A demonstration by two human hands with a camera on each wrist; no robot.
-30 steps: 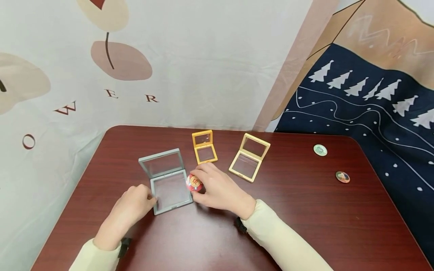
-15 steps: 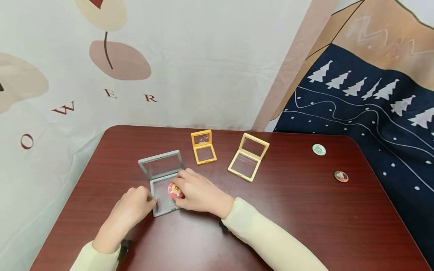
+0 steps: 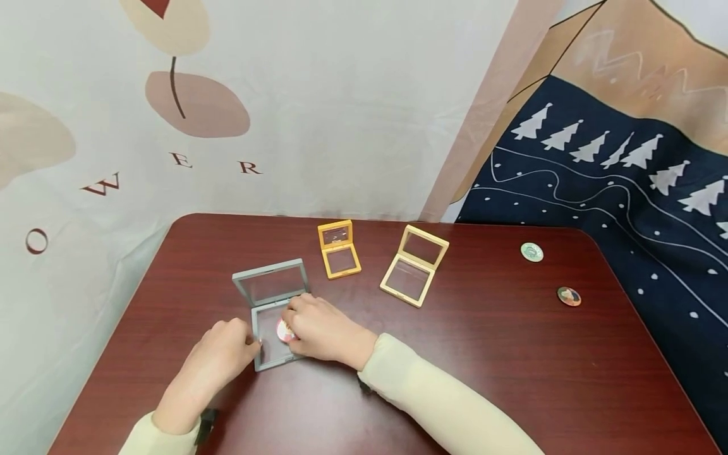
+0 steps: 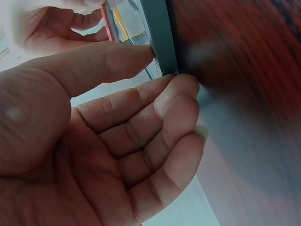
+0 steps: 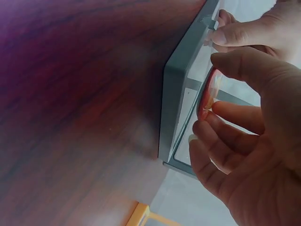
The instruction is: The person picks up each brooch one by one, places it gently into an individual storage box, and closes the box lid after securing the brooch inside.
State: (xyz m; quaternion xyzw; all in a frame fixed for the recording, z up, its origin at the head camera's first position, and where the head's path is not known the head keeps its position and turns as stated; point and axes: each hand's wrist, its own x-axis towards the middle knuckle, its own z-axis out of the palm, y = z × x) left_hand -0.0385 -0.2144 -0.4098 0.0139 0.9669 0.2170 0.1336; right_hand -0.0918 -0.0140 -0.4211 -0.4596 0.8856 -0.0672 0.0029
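A grey display case (image 3: 277,363) with clear film panes lies on the table, its lid raised at the back. My left hand (image 3: 218,354) pinches the left side of its frame; in the left wrist view the thumb presses the grey frame (image 4: 161,35) against the curled fingers. Over the case's lower pane, my right hand (image 3: 324,332) holds a round red button badge (image 3: 284,330) by its edge. The right wrist view shows the badge (image 5: 207,96) slightly tilted between thumb and fingers, close to the film. Whether it touches the film, I cannot tell.
Behind stand a small orange case (image 3: 341,275) and a cream-yellow case (image 3: 400,296), both with raised lids. A green-white badge (image 3: 532,252) and a dark multicoloured badge (image 3: 569,296) lie at the table's right. Printed cloth (image 3: 341,114) hangs along the back edge.
My right hand has carried the red badge leftward from the grey case's right edge to over its lower pane. The left hand keeps its grip on the case's left side.
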